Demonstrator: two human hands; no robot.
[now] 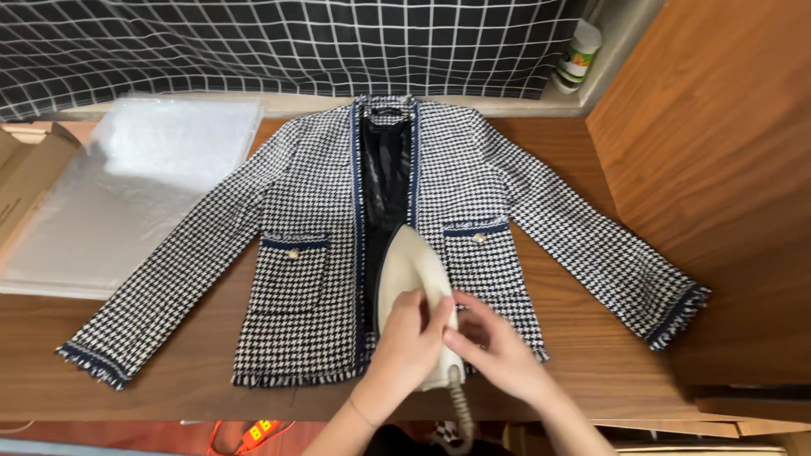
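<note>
both hands reach in from the bottom. left hand (411, 338) wraps round the white iron (411, 270), w/ fingers curled on it. right hand (490, 342) is open, fingertips touching the iron's side. iron sits on the checked jacket (312, 219), flat on the desk (583, 355).

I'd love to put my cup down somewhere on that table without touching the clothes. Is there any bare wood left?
Bare wood shows between the jacket body and each sleeve, and along the front table edge at both corners. The far left is taken by a plastic sheet and a cardboard box. The middle is crowded: the left hand and right hand are on the iron.
</note>
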